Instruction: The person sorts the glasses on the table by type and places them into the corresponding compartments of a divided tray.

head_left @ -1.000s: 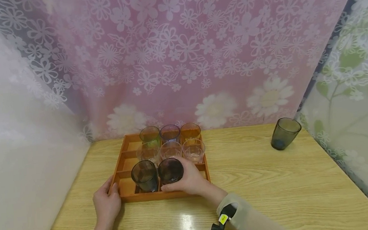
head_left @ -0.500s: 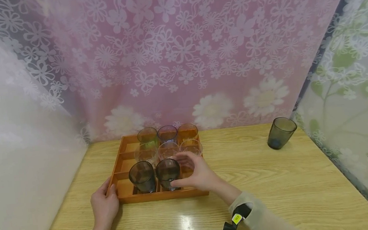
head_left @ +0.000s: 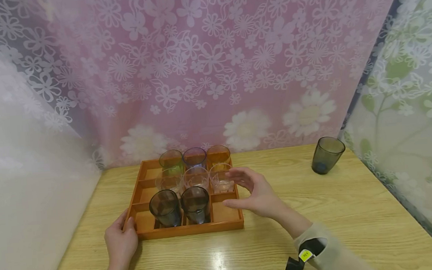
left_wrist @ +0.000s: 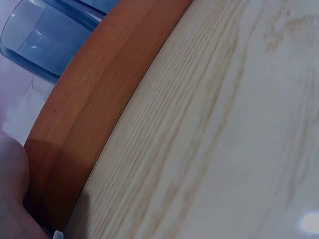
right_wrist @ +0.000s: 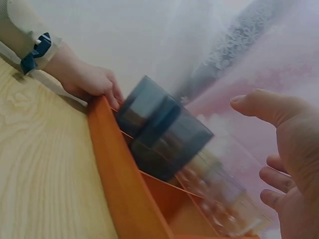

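A wooden divided tray (head_left: 192, 230) holds rows of drinking glasses. Its left front corner is gripped by my left hand (head_left: 121, 240), thumb over the rim. Two dark grey glasses, one on the left (head_left: 165, 209) and one in the middle (head_left: 196, 207), stand in the front row, overlapping in the right wrist view. My right hand (head_left: 259, 192) hovers over the tray's right side with thumb and fingers spread and nothing between them. Below it lies a bare front compartment (head_left: 225, 211). Beyond the fingertips is a clear glass (head_left: 221, 185), partly covered by them in the head view.
Behind the front row stand more clear glasses (head_left: 195, 180), then a green glass (head_left: 171, 161), a blue-purple glass (head_left: 194, 157) and an amber glass (head_left: 218, 155). Another grey glass (head_left: 326, 156) stands on the wooden table (head_left: 298, 175) at the back right. Flowered curtains enclose the table.
My right hand has let go of the middle dark grey glass and moved right, away from it. That glass stays in the front row. The left hand keeps its grip on the tray.
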{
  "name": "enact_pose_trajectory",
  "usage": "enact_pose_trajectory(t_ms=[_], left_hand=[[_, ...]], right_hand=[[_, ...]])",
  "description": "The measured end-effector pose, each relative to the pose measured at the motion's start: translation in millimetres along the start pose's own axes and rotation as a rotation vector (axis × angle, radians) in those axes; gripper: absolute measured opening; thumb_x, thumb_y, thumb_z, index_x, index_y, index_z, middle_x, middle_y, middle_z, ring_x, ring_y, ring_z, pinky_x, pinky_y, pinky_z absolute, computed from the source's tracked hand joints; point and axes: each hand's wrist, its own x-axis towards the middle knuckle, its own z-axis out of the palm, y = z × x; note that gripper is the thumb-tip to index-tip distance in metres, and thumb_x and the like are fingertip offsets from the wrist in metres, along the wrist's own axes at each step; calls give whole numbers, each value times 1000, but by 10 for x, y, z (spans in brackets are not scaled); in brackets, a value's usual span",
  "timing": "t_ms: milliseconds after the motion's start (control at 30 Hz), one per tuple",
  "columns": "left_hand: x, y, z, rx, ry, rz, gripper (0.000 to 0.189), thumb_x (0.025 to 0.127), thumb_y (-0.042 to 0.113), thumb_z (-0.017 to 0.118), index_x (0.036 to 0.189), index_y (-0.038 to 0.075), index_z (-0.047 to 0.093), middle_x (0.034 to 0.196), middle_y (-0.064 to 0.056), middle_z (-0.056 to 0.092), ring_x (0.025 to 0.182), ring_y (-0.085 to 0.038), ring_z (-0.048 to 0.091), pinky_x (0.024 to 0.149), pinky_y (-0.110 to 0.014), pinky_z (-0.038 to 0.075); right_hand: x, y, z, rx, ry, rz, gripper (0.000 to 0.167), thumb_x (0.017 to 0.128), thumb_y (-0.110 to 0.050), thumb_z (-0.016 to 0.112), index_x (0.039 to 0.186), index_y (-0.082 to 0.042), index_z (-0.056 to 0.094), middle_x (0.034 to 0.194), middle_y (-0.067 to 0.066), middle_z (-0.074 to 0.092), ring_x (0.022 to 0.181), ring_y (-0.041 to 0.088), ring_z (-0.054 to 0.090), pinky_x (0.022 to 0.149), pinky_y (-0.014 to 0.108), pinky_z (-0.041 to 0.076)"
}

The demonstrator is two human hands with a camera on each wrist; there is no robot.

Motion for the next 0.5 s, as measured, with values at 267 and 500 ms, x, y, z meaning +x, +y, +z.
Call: enact_pose_trajectory(t_ms=[267,500], left_hand=[[5,17,0,1,4,12,37,103,-2,58,138,-11,64,131,-30,66,123,-42,62,78,2,36],[-1,33,-8,8,-9,-15,37,104,-1,57,139,-11,63,134,-30,65,126,-41,60,79,2,35]], right_hand=[[-139,14,-318,-7,62,-14,75,81,1,91,146,2,54,141,13,63,131,27,59,113,33,45],[-291,43,-594,-54,119,-10,73,82,4,89,145,4,53,141,15,62,131,24,59,113,39,44]])
